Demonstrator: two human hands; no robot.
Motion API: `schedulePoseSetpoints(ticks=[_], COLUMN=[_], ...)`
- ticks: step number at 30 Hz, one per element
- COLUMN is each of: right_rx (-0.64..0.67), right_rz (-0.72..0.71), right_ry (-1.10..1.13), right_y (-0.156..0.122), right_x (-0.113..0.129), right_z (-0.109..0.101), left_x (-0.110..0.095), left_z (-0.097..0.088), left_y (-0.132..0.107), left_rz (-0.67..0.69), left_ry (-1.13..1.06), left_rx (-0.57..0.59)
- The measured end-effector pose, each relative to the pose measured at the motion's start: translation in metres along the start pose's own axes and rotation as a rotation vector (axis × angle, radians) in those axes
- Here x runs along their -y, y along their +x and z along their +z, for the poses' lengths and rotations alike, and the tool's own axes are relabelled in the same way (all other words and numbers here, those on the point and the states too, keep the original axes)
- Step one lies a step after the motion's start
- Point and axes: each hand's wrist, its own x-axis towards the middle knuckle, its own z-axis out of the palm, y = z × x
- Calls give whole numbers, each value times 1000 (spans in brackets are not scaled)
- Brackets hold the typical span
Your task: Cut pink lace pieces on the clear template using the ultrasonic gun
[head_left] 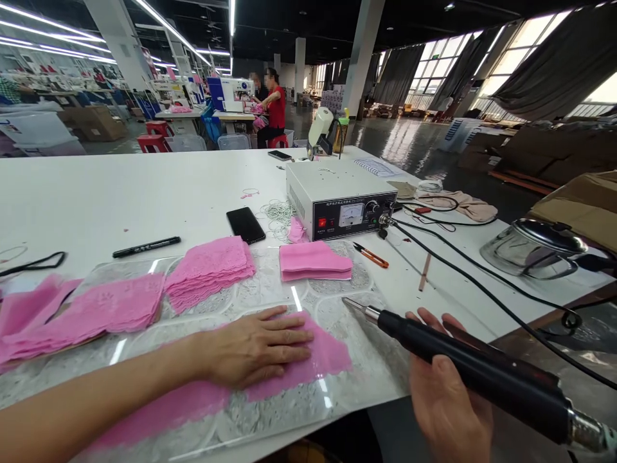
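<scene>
My left hand (255, 347) lies flat, fingers stretched out, on a pink lace piece (332, 357) spread over a clear patterned plate (270, 411) at the table's front edge. My right hand (446, 399) is palm up under a black handheld tool (472, 370); the fingers curl loosely around its barrel. The tool's metal tip (354, 307) points left, just above the plate and to the right of the pink piece. A black cable (482, 289) runs back from the tool to a white control box (342, 199).
Stacks of pink lace pieces (209, 267), (313, 260), (116, 308) lie behind my hand. A black phone (245, 225), a marker (147, 245), orange snips (371, 255) and a glass lid (535, 247) sit on the white table. Seated people work at a sewing machine (231, 93) far back.
</scene>
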Motion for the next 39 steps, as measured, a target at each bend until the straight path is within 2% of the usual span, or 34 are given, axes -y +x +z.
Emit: schedulePoseSetpoints(ticks=[3,6,9,12,14,17,22,27,39], right_rx=[-19,-62,-161,-209,-178,-48,99,127,188], right_rz=[12,55,89,103,67,-6,-50,-35,-37], right_ry=[224,341,469,515,440,305,335,436,485], right_y=[6,16,28,38,40,37,28,26,26], right_x=[-5,-8,-1,14,25,37,42,39,35], right_z=[16,27,28,20,12,2,1,4,4], left_x=[0,1,1,1,1,1,1,1,0], left_z=[-3,-4,-2,1,2,5,7,6,4], left_y=[1,2,2,1,1,1,0,0,1], left_rz=[6,10,6,4,5,3,-12,0,-1], left_ry=[-1,15,18,-10,-27,-37,-29,-13,43], left_rx=[19,44,41,-2,-18,-33,-17,-23,22])
